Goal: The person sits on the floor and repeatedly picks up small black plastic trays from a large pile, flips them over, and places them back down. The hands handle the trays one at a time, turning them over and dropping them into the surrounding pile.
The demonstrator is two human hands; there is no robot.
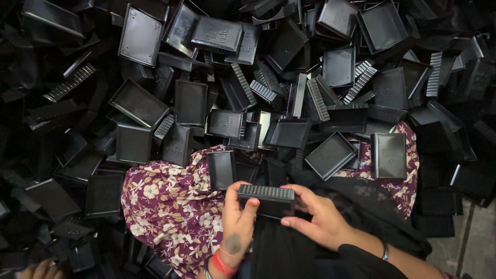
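Both my hands hold one small black plastic box with a ribbed edge, just above my lap. My left hand grips its left end with thumb and fingers. My right hand clasps its right end from below and behind. My lap is covered by purple floral cloth. Another black box part lies on that cloth just above my left hand.
A deep heap of black plastic trays, lids and ribbed pieces fills the floor ahead and to the left. One upright tray rests on my right knee. Grey floor shows at lower right. Another person's fingers appear at bottom left.
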